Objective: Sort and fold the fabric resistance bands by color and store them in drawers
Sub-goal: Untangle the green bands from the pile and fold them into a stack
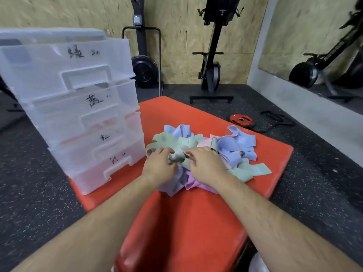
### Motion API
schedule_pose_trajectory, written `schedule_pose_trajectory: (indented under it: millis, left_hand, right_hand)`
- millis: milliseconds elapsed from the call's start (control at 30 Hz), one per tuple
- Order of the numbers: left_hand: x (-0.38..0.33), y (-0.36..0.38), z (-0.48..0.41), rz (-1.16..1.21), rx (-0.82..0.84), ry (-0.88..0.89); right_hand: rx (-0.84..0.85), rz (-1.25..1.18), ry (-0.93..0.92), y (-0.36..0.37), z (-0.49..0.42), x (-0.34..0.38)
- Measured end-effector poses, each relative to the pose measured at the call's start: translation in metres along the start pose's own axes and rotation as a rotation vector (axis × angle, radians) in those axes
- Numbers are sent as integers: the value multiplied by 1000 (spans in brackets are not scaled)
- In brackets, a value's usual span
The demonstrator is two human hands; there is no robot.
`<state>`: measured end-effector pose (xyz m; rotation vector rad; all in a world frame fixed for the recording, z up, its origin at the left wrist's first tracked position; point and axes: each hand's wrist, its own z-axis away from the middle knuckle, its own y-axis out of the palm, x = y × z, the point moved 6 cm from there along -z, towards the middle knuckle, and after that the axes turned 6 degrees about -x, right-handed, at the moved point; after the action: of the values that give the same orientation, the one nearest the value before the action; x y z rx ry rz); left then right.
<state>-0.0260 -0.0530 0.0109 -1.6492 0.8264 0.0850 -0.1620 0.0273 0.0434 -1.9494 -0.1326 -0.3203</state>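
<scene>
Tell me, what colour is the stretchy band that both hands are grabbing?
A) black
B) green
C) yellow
B: the left hand and the right hand both pinch a pale green band at the near side of the pile.

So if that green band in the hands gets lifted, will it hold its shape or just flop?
Probably floppy: the green band curls and loops where the left hand and right hand pinch it. Likely light, since the pile lies in loose, crumpled folds. Pulling it may drag neighbours, as the bands overlap.
</scene>
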Motion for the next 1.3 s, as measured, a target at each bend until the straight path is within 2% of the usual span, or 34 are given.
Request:
schedule_pose_trajectory:
  millis: [167, 300, 433, 533, 667, 833, 967, 1133, 1300]
  left_hand:
    - [2, 23, -44, -1, 105, -33]
    - [2, 25, -54, -3, 135, -25]
    - [6, 14, -60, -2, 41, -18]
    - [7, 3, -58, 165, -19, -31]
    - [-2, -21, -51, 307, -153, 12]
    - [-13, -44, -37, 307, -236, 159]
    - [-20, -57, -30, 346, -290, 222]
    - [-12, -52, -35, 391, -333, 101]
    - [-2, -46, -35, 398, -365, -27]
  right_hand:
    - [6, 32, 20, 32, -44, 0]
    - [82, 48, 50, 48, -61, -2]
    - [54, -8, 112, 48, -69, -1]
    - [-61, -83, 146, 37, -65, 5]
    - [-168, -155, 101, 19, -58, 14]
    - [-176, -300, -14, 4, -51, 14]
    - [-250, -366, -18, -4, -49, 13]
    - [-253, -426, 87, -5, -55, 6]
    - [-270, -703, 300, -10, -61, -1]
